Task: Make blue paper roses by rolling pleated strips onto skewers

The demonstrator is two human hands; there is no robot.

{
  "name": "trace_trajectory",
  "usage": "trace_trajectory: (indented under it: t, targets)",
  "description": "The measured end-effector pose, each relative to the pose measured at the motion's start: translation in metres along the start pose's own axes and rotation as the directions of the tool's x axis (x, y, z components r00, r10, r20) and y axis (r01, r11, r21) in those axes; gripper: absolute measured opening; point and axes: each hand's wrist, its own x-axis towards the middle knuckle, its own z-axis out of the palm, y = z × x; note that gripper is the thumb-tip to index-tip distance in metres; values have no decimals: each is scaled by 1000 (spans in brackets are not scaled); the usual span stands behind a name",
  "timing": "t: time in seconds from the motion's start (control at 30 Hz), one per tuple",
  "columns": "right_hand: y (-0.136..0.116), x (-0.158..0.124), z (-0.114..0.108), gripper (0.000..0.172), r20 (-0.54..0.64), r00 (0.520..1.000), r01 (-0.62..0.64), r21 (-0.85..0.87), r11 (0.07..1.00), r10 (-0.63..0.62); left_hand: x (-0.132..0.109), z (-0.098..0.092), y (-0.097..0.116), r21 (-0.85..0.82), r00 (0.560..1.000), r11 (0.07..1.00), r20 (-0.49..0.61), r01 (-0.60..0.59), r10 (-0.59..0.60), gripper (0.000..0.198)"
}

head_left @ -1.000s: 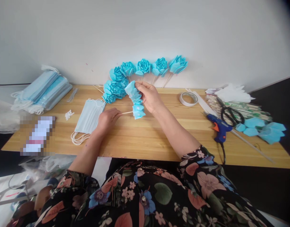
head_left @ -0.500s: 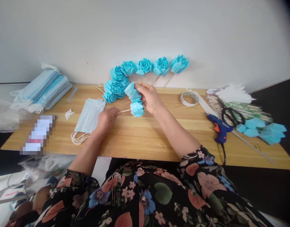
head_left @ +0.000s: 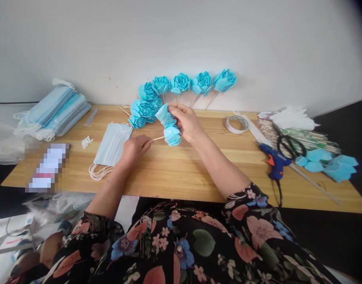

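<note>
My left hand (head_left: 137, 148) pinches a thin wooden stick (head_left: 158, 138) that carries a small, partly built blue flower (head_left: 172, 135) at its right end. Above that flower, my right hand (head_left: 187, 120) grips a loose light-blue petal piece (head_left: 163, 114) between thumb and fingers. The petal's lower edge meets or overlaps the flower; whether it is fastened there I cannot tell. Behind both hands, several full blue flowers on sticks (head_left: 181, 83) lean against the wall or lie in a cluster. Beside my left hand lies a pleated blue face mask (head_left: 112, 144) with white ear loops.
A stack of face masks (head_left: 53, 110) and a blurred phone-like object (head_left: 47, 167) lie at left. On the right are a tape roll (head_left: 236, 124), a blue glue gun (head_left: 274, 161), black-handled scissors (head_left: 290, 146), cut blue petals (head_left: 340, 167) and wrapped sticks (head_left: 313, 138).
Hardly anything differs. The small flower on its stick has turned slightly, and the petal in my right hand is tilted a little differently. Both hands stay in place.
</note>
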Motion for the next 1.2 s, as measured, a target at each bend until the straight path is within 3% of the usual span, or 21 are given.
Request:
trace_trajectory:
  t: [0.2,0.5,1.2]
  targets:
    - [0,-1,0,31,-2,1000,-4,-28,1000,4,-2,1,0,-74,999,997,-37,25,-28,37]
    - [1,-1,1,36,13,1000,-18,-22,1000,18,-1,-2,1,-33,997,997,23,73,-72,51]
    - [-1,-7,3,26,151,988,10,-165,986,15,0,-7,-4,-12,980,984,96,176,-174,51]
